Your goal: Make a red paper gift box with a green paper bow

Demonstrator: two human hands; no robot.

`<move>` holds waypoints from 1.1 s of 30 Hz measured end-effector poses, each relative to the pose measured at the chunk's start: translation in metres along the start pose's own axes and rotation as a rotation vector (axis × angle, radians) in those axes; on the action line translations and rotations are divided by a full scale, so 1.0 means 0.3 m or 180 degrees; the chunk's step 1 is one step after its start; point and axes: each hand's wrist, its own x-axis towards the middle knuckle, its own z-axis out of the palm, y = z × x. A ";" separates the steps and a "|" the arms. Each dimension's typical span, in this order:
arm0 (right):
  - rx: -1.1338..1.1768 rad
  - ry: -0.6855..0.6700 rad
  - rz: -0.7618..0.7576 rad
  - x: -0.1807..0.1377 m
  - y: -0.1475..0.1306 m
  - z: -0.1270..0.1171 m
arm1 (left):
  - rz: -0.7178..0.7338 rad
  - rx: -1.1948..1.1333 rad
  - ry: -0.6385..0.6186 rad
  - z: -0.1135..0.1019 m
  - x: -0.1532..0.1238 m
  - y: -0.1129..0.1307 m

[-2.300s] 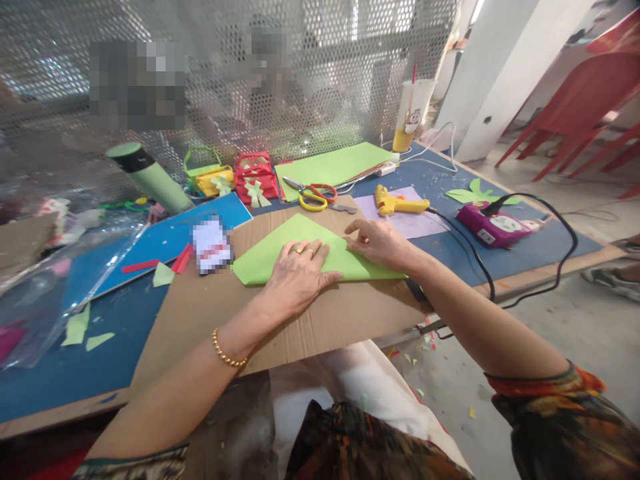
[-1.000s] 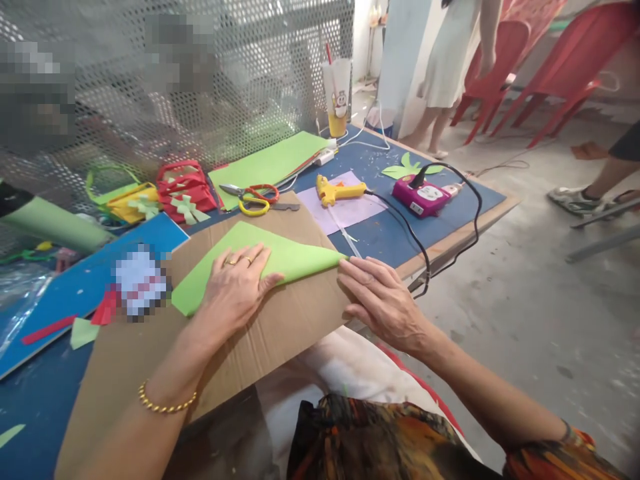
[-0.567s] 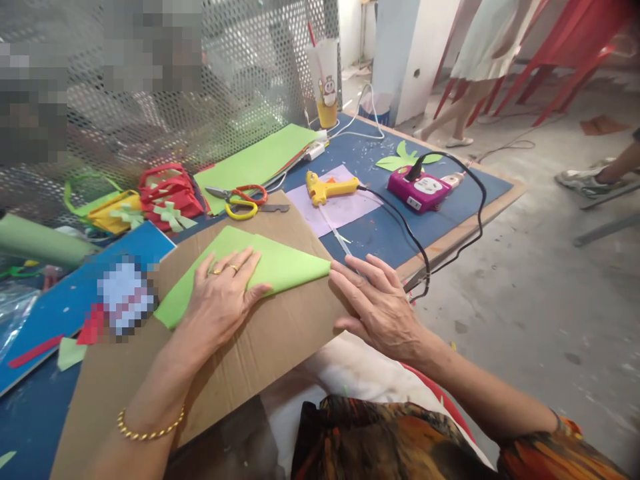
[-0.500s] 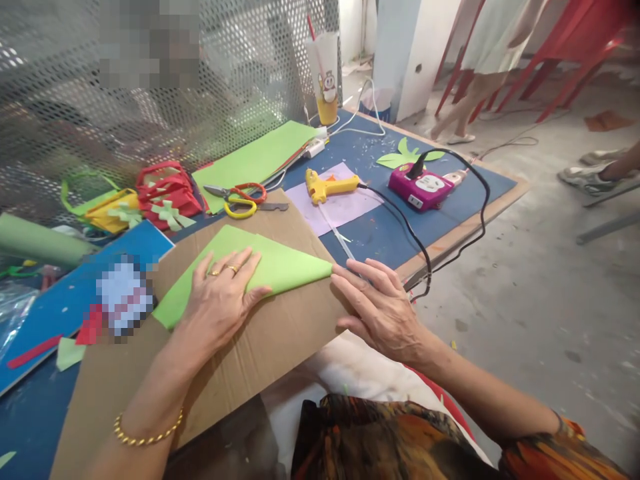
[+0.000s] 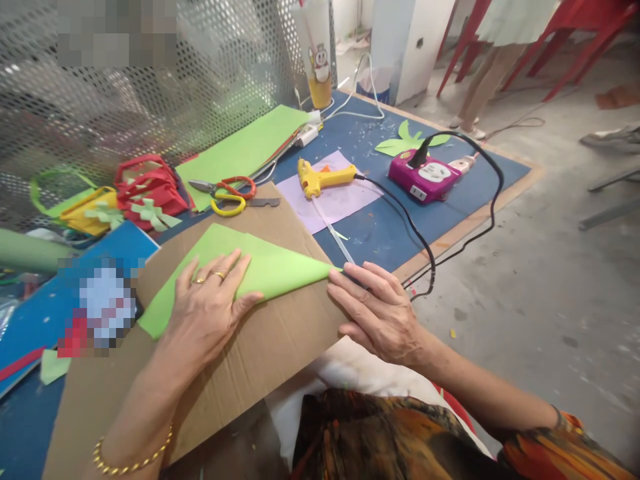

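Observation:
A folded sheet of light green paper (image 5: pixel 270 263) lies on a piece of brown cardboard (image 5: pixel 260 353), its narrow point towards the right. My left hand (image 5: pixel 210 297) rests flat on the left part of the paper, fingers outstretched. At the pointed end, my right hand (image 5: pixel 375 310) touches the tip with its fingers stretched out. Just behind it, a yellow glue gun (image 5: pixel 325 177) lies on a lilac paper sheet (image 5: pixel 353 207), its clear glue stick reaching towards my right fingers. Scissors (image 5: pixel 230 197) with orange and yellow handles lie at the cardboard's far edge, beside a metal blade.
A purple power strip (image 5: pixel 425 175) with a black cable (image 5: pixel 493 210) sits at the right. Green sheets (image 5: pixel 250 143), a drink cup (image 5: pixel 319 67) and red and yellow paper crafts (image 5: pixel 150 193) stand along the perforated metal panel (image 5: pixel 225 73). A person's legs (image 5: pixel 485 80) show beyond the table.
The view has shifted slightly. My right fingers have moved a little along the paper's tip, while my left hand stays pressed on the sheet. The person in the background has shifted their legs.

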 end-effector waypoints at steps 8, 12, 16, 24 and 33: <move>-0.0091 0.0091 0.0074 0.013 -0.006 0.000 | -0.0027 0.0018 -0.0074 -0.005 0.000 -0.013; -0.0107 0.0154 0.0085 0.012 -0.007 0.003 | -0.0021 0.0062 -0.0101 -0.012 -0.003 -0.013; -0.0095 0.0082 0.0108 0.006 -0.006 0.009 | 0.0013 0.0095 -0.0052 -0.014 -0.006 -0.013; 0.0013 -0.0049 0.0094 0.009 -0.008 -0.006 | 0.0029 0.0132 0.0049 -0.013 -0.011 -0.008; -0.0055 -0.0272 0.0028 0.033 -0.010 -0.039 | -0.0042 0.0096 0.0114 0.003 -0.016 0.002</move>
